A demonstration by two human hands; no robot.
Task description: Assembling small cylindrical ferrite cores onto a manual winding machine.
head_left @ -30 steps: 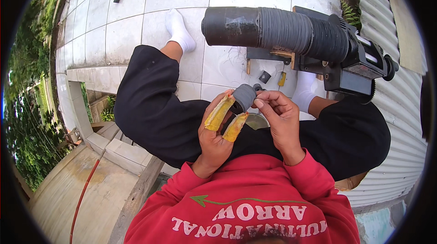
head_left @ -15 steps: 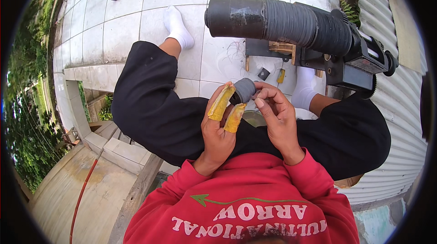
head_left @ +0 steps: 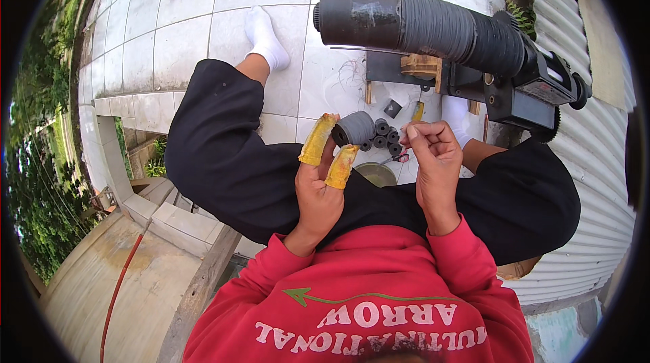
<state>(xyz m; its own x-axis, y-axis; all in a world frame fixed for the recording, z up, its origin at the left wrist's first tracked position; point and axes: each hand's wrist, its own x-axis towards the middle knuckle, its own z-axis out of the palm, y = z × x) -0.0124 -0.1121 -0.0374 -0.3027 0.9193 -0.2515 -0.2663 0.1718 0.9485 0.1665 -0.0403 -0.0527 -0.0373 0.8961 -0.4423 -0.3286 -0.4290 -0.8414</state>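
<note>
A spool of grey thread point(head_left: 356, 128) with a black core sits in my left hand point(head_left: 318, 197), held by the fingers. Two of those fingers wear worn yellow covers point(head_left: 316, 140). My right hand point(head_left: 437, 167) is to the right of the spool and apart from it, thumb and forefinger pinched together. Whatever lies in that pinch is too fine to make out. Just beyond and between the hands, several small black spools point(head_left: 382, 136) lie on the tiles. Scissors with red handles point(head_left: 404, 157) show beside my right hand, partly hidden.
A long black machine with a grey-wound roller point(head_left: 437, 23) reaches across the upper right. A round bowl point(head_left: 376, 173) stands between my legs. Farther off lie a black block point(head_left: 392, 107) and a yellow piece point(head_left: 418, 111). A corrugated wall point(head_left: 575, 194) bounds the right.
My right hand has moved away from the spool to the right. My left hand and the spool have shifted slightly left, uncovering the small black spools and the scissors.
</note>
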